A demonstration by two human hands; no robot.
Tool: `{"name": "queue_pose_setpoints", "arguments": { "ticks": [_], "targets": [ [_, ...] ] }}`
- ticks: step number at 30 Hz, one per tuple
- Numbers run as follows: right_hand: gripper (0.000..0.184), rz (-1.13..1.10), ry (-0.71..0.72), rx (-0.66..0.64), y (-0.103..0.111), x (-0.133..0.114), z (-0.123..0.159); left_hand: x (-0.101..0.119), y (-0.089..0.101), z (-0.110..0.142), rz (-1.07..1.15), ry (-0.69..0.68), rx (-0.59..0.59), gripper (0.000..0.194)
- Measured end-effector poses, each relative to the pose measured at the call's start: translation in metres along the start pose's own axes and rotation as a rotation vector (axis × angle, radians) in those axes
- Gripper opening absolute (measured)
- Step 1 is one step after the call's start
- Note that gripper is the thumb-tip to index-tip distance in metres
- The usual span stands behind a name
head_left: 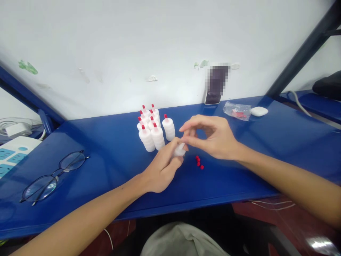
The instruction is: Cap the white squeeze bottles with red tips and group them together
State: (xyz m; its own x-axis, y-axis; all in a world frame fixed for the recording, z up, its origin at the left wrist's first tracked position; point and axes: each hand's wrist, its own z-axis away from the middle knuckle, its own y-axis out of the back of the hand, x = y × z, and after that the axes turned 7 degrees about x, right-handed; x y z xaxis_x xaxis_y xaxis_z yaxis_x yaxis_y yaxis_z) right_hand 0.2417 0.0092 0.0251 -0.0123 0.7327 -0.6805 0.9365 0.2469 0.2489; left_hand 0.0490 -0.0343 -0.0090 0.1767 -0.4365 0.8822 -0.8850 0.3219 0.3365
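My left hand (165, 164) is wrapped round a small white squeeze bottle (179, 150), most of it hidden by the fingers. At the bottle's top, the thumb and fingertips of my right hand (209, 137) are closed in a pinch; what they hold, if anything, is hidden. Just beyond my left hand stands a group of several white squeeze bottles (146, 138) with red tips, all upright. One more red-tipped bottle (169, 128) stands slightly apart, on their right. Several small red caps (198, 163) lie in a short row below my right hand.
A clear plastic bag (238, 111) with red pieces and a white rounded case (259, 111) lie at the right on the blue table (213, 188). A phone (214, 96) leans against the wall. Eyeglasses (55, 174) and a power strip (16, 153) are at the left.
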Motion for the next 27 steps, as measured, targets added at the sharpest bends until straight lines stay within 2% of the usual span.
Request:
{"name": "queue_pose_setpoints", "arguments": {
  "ticks": [2,6,9,13,16,20,27],
  "targets": [
    [0.014,0.068,0.070,-0.045,-0.002,-0.003,0.001,-0.001,0.001,0.000,0.090,-0.008,0.006,0.011],
    [0.009,0.165,0.148,-0.086,-0.004,-0.006,0.002,-0.002,0.000,0.001,0.222,-0.001,0.009,0.030],
    [0.010,0.156,0.140,-0.081,-0.004,-0.007,0.003,-0.002,0.000,0.001,0.240,0.038,0.027,0.042],
    [0.014,0.049,0.100,-0.127,-0.005,-0.010,0.004,-0.002,0.001,0.000,0.234,0.079,0.039,0.050],
    [0.014,-0.018,0.061,-0.150,-0.008,-0.013,0.006,-0.002,0.003,-0.001,0.234,0.083,0.020,0.053],
    [0.013,0.005,0.051,-0.174,-0.010,-0.015,0.007,-0.001,0.005,0.000,0.205,0.089,0.001,0.056],
    [0.006,0.131,0.142,-0.225,-0.010,-0.013,0.008,0.001,0.004,0.004,0.106,0.126,0.015,0.049]
  ]
}}
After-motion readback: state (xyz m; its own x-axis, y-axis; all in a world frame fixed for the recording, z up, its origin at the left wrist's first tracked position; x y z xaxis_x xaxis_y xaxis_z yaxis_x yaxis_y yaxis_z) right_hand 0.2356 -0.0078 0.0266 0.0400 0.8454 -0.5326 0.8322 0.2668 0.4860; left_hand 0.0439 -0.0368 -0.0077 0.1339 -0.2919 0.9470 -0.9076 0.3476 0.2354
